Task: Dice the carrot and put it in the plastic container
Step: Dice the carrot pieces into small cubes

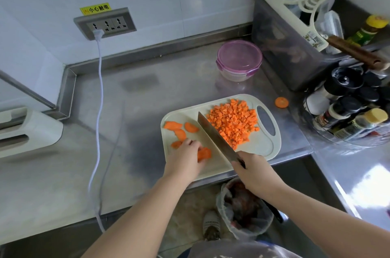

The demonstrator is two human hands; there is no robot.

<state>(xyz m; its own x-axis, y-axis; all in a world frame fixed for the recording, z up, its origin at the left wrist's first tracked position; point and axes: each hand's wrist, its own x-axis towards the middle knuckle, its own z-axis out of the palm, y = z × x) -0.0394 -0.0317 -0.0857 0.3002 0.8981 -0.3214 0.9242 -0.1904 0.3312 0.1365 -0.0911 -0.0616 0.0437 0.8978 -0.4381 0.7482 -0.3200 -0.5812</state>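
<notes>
Carrot slices [204,154] half under left hand [184,159]

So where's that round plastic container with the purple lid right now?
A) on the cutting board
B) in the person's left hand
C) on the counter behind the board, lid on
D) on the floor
C: the plastic container sits on the steel counter beyond the cutting board, purple lid on. The left hand holds carrot slices and the right hand grips the knife.
</notes>
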